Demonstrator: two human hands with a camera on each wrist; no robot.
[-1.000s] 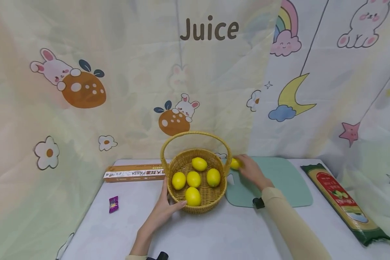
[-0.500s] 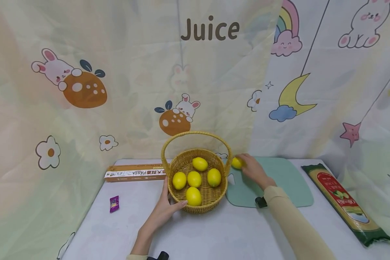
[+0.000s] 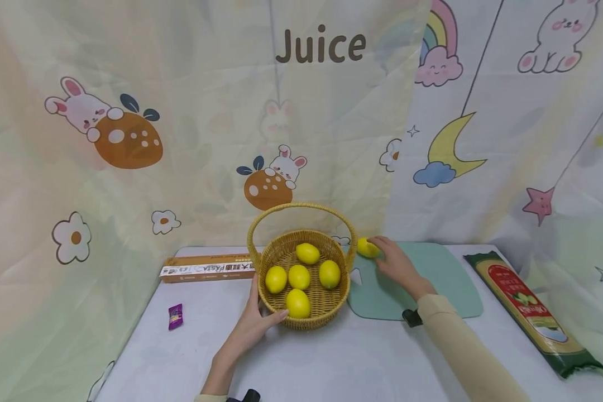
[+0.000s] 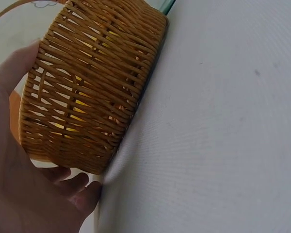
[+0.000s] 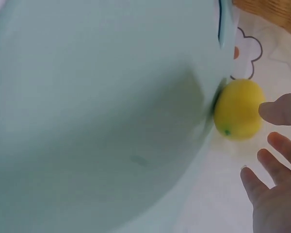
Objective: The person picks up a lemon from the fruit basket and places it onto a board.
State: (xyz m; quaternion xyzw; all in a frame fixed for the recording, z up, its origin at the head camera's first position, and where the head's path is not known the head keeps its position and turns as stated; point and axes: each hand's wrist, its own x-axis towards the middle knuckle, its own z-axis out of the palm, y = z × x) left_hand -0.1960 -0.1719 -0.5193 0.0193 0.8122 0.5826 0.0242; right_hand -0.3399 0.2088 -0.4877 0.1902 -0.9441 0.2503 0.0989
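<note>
A round wicker basket with a tall arched handle stands at mid-table, holding several yellow lemons. My left hand grips its near left side, thumb on the rim and fingers along the outer wall; the left wrist view shows the woven wall up close. Just right of the basket, a single lemon rests at the far left of a pale green chopping board. Beside it, my right hand has its fingers spread; in the right wrist view the thumb reaches the lemon, possibly touching it.
Behind the basket to the left lies a long pasta box. A small purple packet is on the left side of the table. A green and red pasta bag lies along the right. Printed cloth hangs behind the table.
My right hand has loosened from the lemon and drawn slightly to the right, so more of the fruit shows. The left hand and basket stay where they were.
</note>
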